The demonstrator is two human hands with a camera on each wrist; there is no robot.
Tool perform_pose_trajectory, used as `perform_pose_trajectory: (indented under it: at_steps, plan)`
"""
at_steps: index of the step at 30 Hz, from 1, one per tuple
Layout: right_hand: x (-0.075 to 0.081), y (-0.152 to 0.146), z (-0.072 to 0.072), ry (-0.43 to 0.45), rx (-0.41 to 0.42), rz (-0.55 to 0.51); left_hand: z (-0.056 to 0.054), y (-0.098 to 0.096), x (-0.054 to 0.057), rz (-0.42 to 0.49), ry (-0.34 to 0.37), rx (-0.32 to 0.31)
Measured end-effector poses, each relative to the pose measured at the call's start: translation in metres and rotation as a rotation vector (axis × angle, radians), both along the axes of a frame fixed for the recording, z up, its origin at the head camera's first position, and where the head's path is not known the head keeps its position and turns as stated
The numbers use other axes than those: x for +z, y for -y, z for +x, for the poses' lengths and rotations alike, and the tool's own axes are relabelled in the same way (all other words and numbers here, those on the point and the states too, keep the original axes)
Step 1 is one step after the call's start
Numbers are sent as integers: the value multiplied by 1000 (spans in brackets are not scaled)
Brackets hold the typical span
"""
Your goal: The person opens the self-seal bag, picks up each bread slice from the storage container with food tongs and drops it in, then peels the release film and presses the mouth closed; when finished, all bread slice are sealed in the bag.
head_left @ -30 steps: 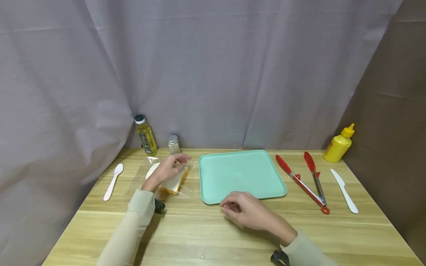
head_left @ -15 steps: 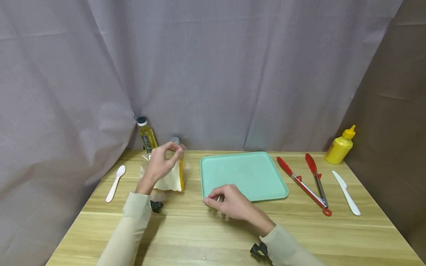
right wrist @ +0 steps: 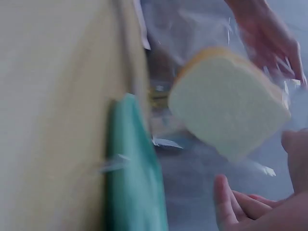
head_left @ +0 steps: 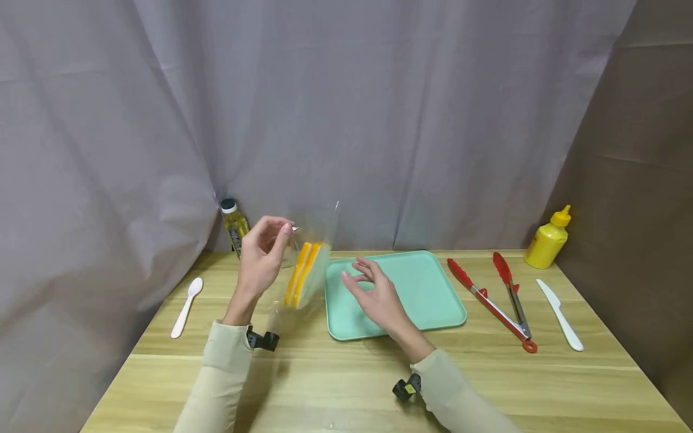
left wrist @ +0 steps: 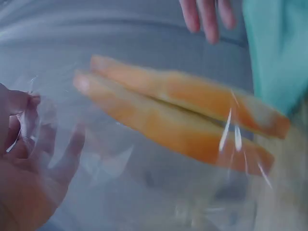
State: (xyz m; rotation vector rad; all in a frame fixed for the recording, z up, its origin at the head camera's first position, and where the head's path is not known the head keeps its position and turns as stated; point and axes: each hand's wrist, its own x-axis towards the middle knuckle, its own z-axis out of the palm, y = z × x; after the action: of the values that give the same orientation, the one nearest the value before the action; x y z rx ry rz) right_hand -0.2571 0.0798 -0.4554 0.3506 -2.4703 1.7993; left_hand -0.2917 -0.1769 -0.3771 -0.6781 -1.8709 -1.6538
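Observation:
My left hand [head_left: 261,255] pinches the edge of a clear plastic bag [head_left: 320,221] between thumb and fingers, lifted above the table left of the tray. Two slices of bread [head_left: 305,273] with orange-brown crusts stand on edge inside the bag, side by side. In the left wrist view the crusts of the bread [left wrist: 178,134] show through the film; the right wrist view shows a broad white face of the bread [right wrist: 226,106]. My right hand [head_left: 379,297] hovers over the left part of the tray, fingers loosely bent and apart from the bag, holding nothing.
A mint-green tray [head_left: 433,294] lies mid-table. To its right are red-tipped tongs [head_left: 500,313], a white plastic knife [head_left: 560,316] and a yellow squeeze bottle [head_left: 547,243]. An oil bottle [head_left: 235,225] and a white spoon [head_left: 186,307] are at left. A grey curtain [head_left: 346,120] hangs behind.
My left hand has taken hold of the bag and raised it from the table, turning the bread on edge. My right hand has moved left and up, over the tray.

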Motion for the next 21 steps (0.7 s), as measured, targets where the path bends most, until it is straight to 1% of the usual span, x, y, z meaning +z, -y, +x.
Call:
perform_pose_trajectory:
  at_steps: [2, 5, 8, 9, 12, 15, 16, 17, 18, 20, 21]
  plan:
    - [8, -5, -5, -11, -28, -72, 4, -10, 5, 82, -6, -87]
    - [21, -15, -10, -30, -37, -156, 10, -24, 14, 212, -4, -229]
    - [32, -27, -14, -49, -26, -184, 15, -39, 24, 324, 12, -337]
    - [35, -31, -14, -57, -20, -199, 16, -44, 26, 352, 19, -361]
    - [44, -44, -14, -109, 5, -250, 19, -59, 31, 390, 30, -378]
    - [52, -58, -10, -207, 6, -298, 21, -72, 31, 409, 44, -384]
    - [54, -64, -7, -240, 4, -299, 21, -76, 30, 415, 53, -386]
    - [55, -69, -5, -270, -4, -292, 21, -80, 29, 431, 63, -412]
    - [57, -75, -3, -293, -9, -285, 21, -82, 28, 436, 71, -416]
    - [59, -84, 2, -321, -22, -252, 20, -85, 25, 465, 91, -460]
    - [60, -88, 4, -330, -27, -237, 20, -86, 23, 470, 96, -465]
